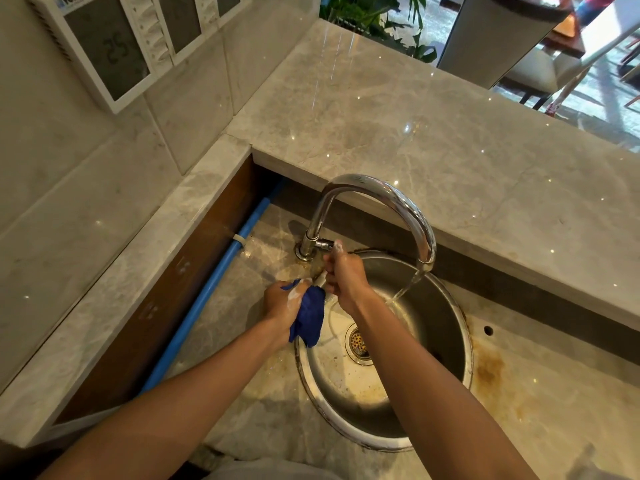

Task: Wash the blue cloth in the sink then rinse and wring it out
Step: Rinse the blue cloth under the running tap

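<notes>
The blue cloth point(308, 315) is gripped by the left hand point(282, 303) at frame centre, left of the stream; the right hand point(343, 282) is curled at the tap handle point(325, 244); soapy fingers may slip, and the cloth stays unrinsed unless moved under the water point(407, 287).

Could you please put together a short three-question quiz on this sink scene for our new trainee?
1. True or false: water is running from the faucet into the sink.
2. Which hand grips the blue cloth? A) left hand B) right hand C) neither
3. Fill in: the right hand is at the faucet's ____, near its base.

Key:
1. True; a stream falls from the spout into the basin.
2. A; the left hand, soapy, holds the bunched cloth above the sink's left rim.
3. Handle; the fingers reach the small lever, though the exact grip is hard to see.
</notes>
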